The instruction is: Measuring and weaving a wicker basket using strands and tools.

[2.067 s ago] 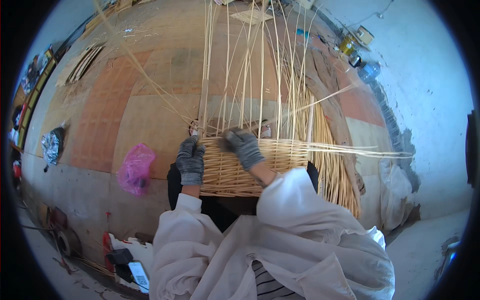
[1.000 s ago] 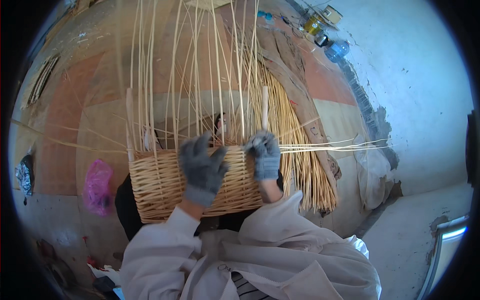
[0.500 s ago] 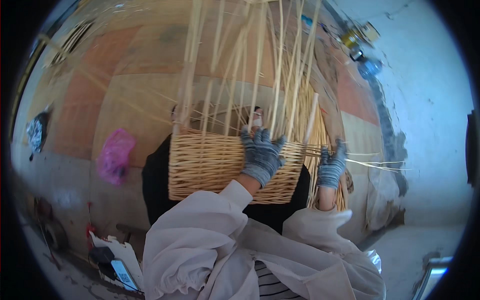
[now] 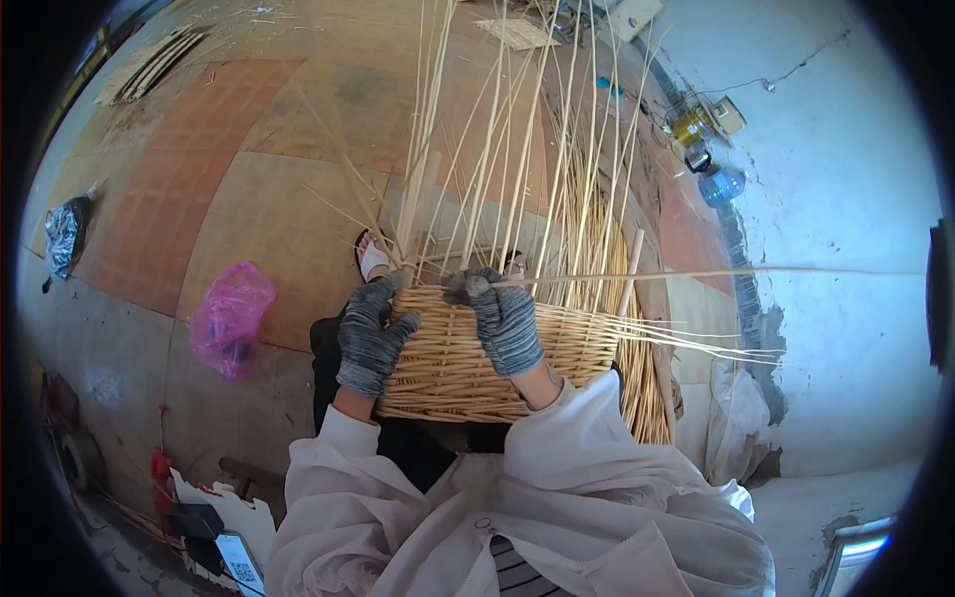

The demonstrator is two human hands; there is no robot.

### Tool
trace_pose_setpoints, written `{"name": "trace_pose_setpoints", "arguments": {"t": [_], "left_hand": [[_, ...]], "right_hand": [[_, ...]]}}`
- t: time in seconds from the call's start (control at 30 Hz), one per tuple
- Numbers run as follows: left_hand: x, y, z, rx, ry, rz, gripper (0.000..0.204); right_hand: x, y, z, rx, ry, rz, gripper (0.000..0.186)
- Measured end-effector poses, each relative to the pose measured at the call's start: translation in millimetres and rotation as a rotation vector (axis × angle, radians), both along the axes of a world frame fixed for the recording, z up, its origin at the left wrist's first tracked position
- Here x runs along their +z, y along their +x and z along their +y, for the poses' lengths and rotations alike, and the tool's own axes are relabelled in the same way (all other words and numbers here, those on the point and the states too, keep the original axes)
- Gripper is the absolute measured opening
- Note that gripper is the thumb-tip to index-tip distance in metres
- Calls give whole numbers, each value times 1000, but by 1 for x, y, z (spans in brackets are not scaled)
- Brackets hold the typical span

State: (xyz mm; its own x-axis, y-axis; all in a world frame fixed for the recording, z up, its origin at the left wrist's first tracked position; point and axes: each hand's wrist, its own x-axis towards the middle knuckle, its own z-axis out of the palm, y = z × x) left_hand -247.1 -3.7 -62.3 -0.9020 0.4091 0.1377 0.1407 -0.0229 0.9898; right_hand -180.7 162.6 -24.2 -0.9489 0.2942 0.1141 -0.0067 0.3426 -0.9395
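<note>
The woven wicker piece point(image 4: 468, 368) lies across the person's lap; I take it as the centre of the clock. The left hand point(image 4: 370, 338), in a grey glove, is closed around its end at 9 o'clock, with the thumb on the woven face. The right hand point(image 4: 505, 323), also gloved, is at the top edge, near 12 o'clock, and seems to pinch a long strand point(image 4: 696, 273), which runs out to 3 o'clock; the fingertips are blurred.

In my judgement the piece is light and rather stiff where the weave is close, while the strand is springy and can whip. The firm end is a good place to hold; a single thin rod could crack under a sharp bend.

Many bare uprights point(image 4: 411, 209) rise between 12 and 1 o'clock, and I think the strand can catch on them. At 3 o'clock loose strand ends point(image 4: 686, 343) stick out, just below the long one, and the thick stick point(image 4: 632, 274) stands at 2 o'clock. A bundle of rods point(image 4: 647, 398) lies close behind that end. The pink bag point(image 4: 232, 318) at 9 o'clock and the clear jug point(image 4: 722, 186) at 2 o'clock are well apart from the hands.
</note>
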Motion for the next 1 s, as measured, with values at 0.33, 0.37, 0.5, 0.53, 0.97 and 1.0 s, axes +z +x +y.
{"name": "trace_pose_setpoints", "arguments": {"t": [0.33, 0.37, 0.5, 0.53, 0.97, 1.0], "left_hand": [[-22, -80, 15, -492, -911, 784, 46], [-19, -81, 23, -522, -917, 814, 48], [62, -53, 16, -541, -994, 671, 51], [58, -52, 22, -498, -923, 684, 51], [62, -5, 109, -87, -1153, 116, 39], [51, -6, 126, -154, -1223, 148, 40]], "right_hand": [[85, -35, -84, 268, 1256, 18, 16], [55, -24, -42, 237, 817, 64, 15], [35, 60, 61, -292, -961, -247, 22], [-1, 77, 92, -183, -1049, -243, 24], [43, 14, 61, -288, 21, -309, 22], [46, -1, 78, -191, 595, -475, 38]]}}
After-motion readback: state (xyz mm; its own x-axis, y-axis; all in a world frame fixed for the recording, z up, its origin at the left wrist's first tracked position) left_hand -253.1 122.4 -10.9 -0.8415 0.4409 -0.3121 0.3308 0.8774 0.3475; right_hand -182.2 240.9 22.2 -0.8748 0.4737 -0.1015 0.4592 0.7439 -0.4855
